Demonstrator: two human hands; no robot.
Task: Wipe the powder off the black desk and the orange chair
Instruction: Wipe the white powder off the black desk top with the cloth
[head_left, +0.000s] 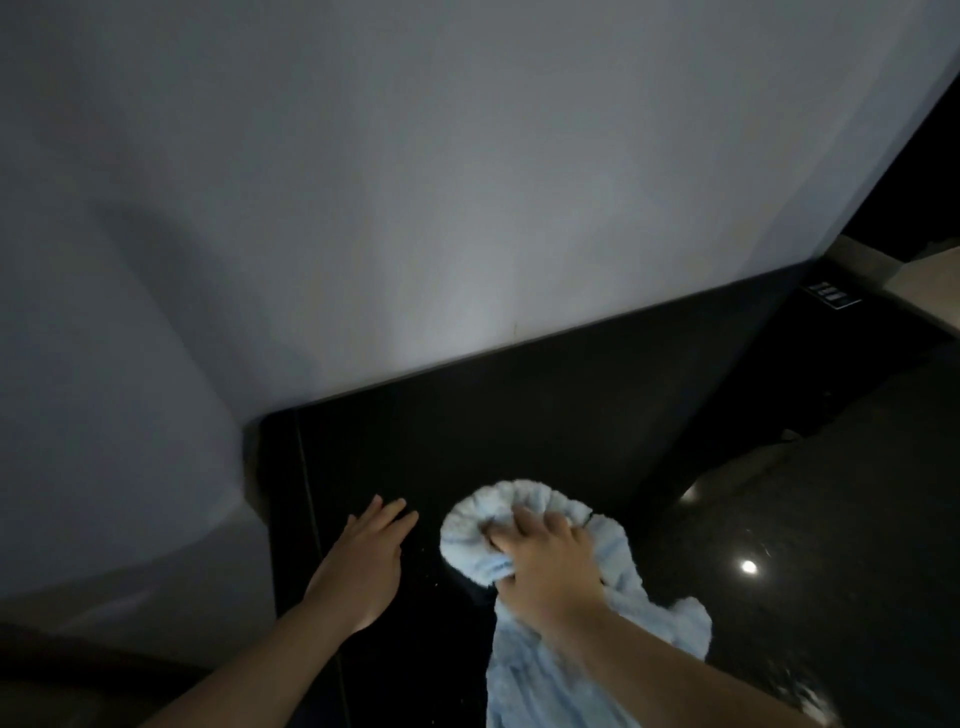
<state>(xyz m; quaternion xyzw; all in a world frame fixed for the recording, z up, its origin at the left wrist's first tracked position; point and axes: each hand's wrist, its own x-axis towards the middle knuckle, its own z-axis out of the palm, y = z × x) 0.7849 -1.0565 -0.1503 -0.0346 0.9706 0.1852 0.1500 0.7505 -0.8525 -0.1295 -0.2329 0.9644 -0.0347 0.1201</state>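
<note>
Head view shows the black worktop (519, 415) set against a grey wall (415, 156), with faint powder specks (441, 577) near its front edge, between the two hands. The right hand (545, 561) grips a bunched light-blue cloth (498, 519) pressed onto it, while the left hand (371, 551) rests flat, fingers straight, nearer the left edge. Dim light hides powder, so patches may be missed, and the cloth's trailing tail could drag powder back; no orange chair is visible.

I saw my right hand (545, 564) gripping a bunched pale blue cloth (524, 525) on the black desk (519, 415). My left hand (366, 558) lay flat beside it, fingers straight. A grey wall (415, 182) stood behind.
</note>
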